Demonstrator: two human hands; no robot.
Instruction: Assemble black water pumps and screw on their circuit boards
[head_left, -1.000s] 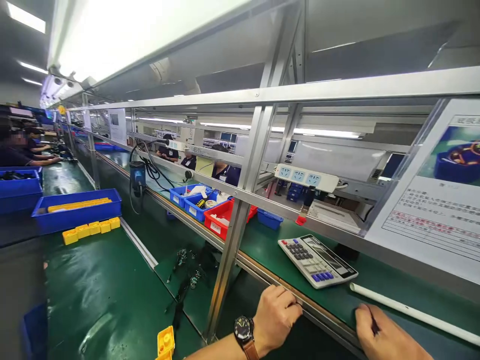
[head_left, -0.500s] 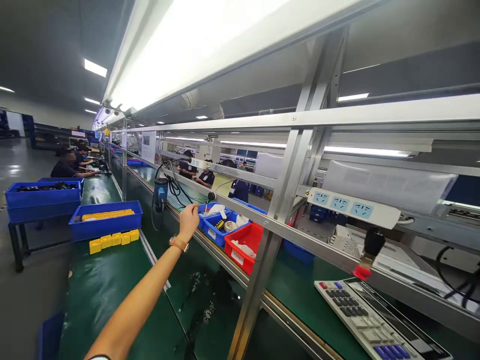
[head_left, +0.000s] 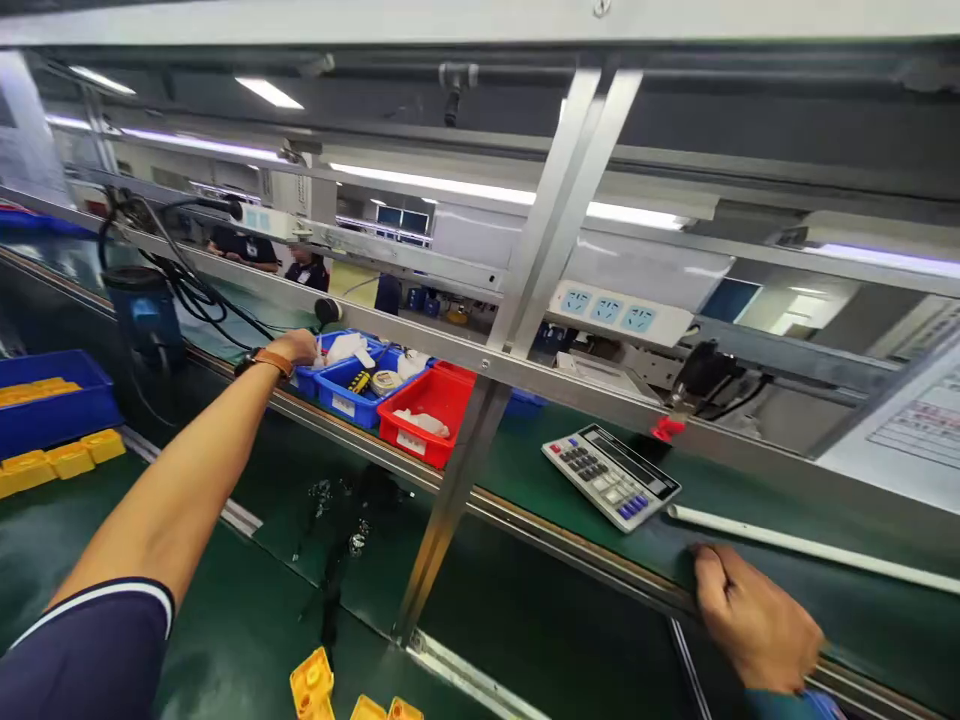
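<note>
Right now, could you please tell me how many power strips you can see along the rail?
2: one power strip above the calculator, and a second power strip farther left, by the black cables. More may be hidden farther along.

The left hand (head_left: 294, 347), stretched far out with its fingers bunched, sits just beside the left corner of a blue plastic bin (head_left: 341, 400); whether they touch cannot be told. The bin stands upright and holds white plastic wrap (head_left: 346, 349), a round tape roll (head_left: 385, 382) and a small yellow-and-black packet (head_left: 358, 382). The right hand (head_left: 754, 620) curls over the front edge of a green-matted workbench (head_left: 750, 560), just below a long white tube (head_left: 810, 545) lying along the mat.
</note>
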